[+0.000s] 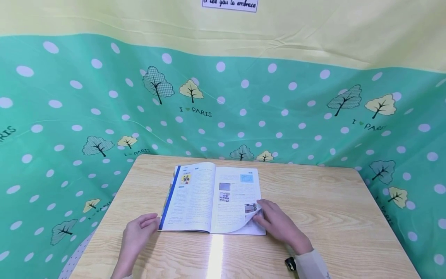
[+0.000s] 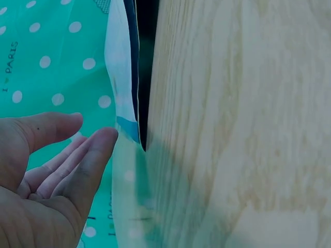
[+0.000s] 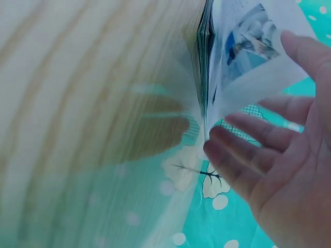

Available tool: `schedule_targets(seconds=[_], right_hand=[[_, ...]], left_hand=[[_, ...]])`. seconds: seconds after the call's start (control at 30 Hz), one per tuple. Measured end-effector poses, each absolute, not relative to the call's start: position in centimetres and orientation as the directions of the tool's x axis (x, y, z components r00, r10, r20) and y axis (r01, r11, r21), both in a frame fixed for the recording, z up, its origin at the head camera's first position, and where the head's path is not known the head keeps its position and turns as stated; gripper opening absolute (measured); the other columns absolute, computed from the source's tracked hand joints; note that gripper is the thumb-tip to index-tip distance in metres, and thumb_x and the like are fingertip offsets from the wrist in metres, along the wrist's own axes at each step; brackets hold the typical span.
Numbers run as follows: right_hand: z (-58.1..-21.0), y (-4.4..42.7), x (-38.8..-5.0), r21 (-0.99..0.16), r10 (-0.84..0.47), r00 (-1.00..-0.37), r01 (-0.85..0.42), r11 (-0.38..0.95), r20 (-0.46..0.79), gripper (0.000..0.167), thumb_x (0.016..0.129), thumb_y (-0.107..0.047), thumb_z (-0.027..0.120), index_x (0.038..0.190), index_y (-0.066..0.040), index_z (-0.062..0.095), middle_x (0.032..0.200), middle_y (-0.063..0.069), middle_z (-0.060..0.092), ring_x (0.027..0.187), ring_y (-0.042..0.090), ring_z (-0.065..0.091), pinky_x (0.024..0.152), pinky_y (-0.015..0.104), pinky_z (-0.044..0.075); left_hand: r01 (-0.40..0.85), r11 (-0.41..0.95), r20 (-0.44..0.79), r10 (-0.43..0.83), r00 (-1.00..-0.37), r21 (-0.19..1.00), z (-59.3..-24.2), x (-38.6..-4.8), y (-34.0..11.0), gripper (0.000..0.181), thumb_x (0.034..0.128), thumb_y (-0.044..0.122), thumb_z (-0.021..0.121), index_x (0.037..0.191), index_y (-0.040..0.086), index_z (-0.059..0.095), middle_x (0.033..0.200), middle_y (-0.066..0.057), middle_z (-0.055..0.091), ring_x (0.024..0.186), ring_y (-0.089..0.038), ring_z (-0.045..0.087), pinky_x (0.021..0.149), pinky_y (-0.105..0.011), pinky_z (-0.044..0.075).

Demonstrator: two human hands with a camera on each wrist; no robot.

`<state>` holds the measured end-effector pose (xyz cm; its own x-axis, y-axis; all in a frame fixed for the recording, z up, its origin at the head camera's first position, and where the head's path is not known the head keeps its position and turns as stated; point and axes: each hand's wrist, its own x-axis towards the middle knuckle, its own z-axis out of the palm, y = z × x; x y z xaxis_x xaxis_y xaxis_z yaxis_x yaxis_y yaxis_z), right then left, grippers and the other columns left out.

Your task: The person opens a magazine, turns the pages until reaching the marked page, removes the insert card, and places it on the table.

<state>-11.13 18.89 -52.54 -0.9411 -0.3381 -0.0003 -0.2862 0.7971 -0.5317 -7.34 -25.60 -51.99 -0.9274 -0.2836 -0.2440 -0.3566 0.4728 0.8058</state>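
An open magazine-like book (image 1: 189, 207) lies on the table, with print and small pictures on both pages. Its right page (image 1: 237, 221) is lifted at the lower outer corner and curls over toward the left. There my right hand (image 1: 278, 223) holds the page edge between thumb and fingers; the right wrist view shows the thumb (image 3: 302, 49) against the picture side of the raised leaf. My left hand (image 1: 139, 232) is by the book's lower left corner, fingertips at or just beside its edge. In the left wrist view its thumb and fingers (image 2: 95, 160) are apart, gripping nothing.
The wooden table (image 1: 331, 217) extends on both sides of the book, with a bright light streak in front. A green dotted cloth (image 1: 244, 100) with trees hangs behind and beside it. A dark wristband (image 1: 290, 264) shows at the right sleeve.
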Motion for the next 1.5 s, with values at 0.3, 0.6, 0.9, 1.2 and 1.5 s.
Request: schedule_targets(seconds=[0.3, 0.6, 0.9, 1.2, 1.5], right_hand=[[-52.6, 18.5, -11.6, -0.472, -0.203, -0.979, -0.179, 0.863, 0.001, 0.067, 0.1, -0.05, 0.057, 0.14, 0.003, 0.053, 0.136, 0.023, 0.057, 0.128, 0.041, 0.051, 0.108, 0.057, 0.044], [-52.7, 17.8, -11.5, -0.502, -0.219, -0.975, -0.21, 0.839, 0.043, 0.061, 0.099, -0.05, 0.058, 0.14, -0.004, 0.056, 0.138, 0.017, 0.057, 0.13, 0.036, 0.051, 0.108, 0.054, 0.045], [-52.5, 16.1, -11.8, -0.48, -0.299, -0.945, -0.324, 0.815, 0.129, 0.059, 0.098, -0.042, 0.065, 0.143, -0.006, 0.053, 0.139, 0.016, 0.057, 0.129, 0.033, 0.052, 0.108, 0.05, 0.046], [-51.6, 14.2, -12.2, -0.421, -0.381, -0.91, -0.412, 0.808, 0.16, 0.067, 0.097, -0.046, 0.065, 0.152, -0.013, 0.044, 0.144, 0.016, 0.051, 0.131, 0.034, 0.049, 0.109, 0.05, 0.046], [-51.9, 12.8, -12.5, -0.404, -0.422, -0.9, -0.427, 0.809, 0.107, 0.072, 0.096, -0.053, 0.061, 0.155, -0.018, 0.039, 0.154, 0.018, 0.039, 0.136, 0.036, 0.043, 0.109, 0.053, 0.044]], left_hand=[[-0.299, 0.391, -0.221, -0.234, -0.947, 0.87, -51.3, -8.4, -23.4, 0.04, 0.0919, 0.024, 0.074, 0.125, 0.002, 0.067, 0.108, -0.009, 0.074, 0.101, -0.021, 0.069, 0.078, -0.019, 0.056], [-0.222, 0.271, -0.187, -0.15, -0.971, 0.937, -51.1, -9.3, -20.1, 0.036, 0.0888, 0.017, 0.077, 0.12, 0.001, 0.069, 0.105, -0.009, 0.074, 0.098, -0.019, 0.071, 0.082, -0.019, 0.059], [-0.147, 0.129, -0.145, -0.029, -0.989, 0.981, -50.6, -10.3, -16.3, 0.032, 0.0862, 0.01, 0.079, 0.115, -0.001, 0.07, 0.106, -0.015, 0.073, 0.097, -0.024, 0.072, 0.083, -0.024, 0.061], [-0.098, 0.039, -0.101, 0.095, -0.99, 0.994, -50.2, -10.8, -13.9, 0.036, 0.088, 0.015, 0.078, 0.117, -0.004, 0.068, 0.11, -0.022, 0.07, 0.1, -0.031, 0.07, 0.083, -0.029, 0.062], [-0.116, -0.046, -0.108, 0.156, -0.982, 0.992, -50.5, -10.7, -12.3, 0.041, 0.0891, 0.014, 0.077, 0.119, -0.011, 0.064, 0.106, -0.025, 0.07, 0.094, -0.035, 0.071, 0.082, -0.034, 0.062]])
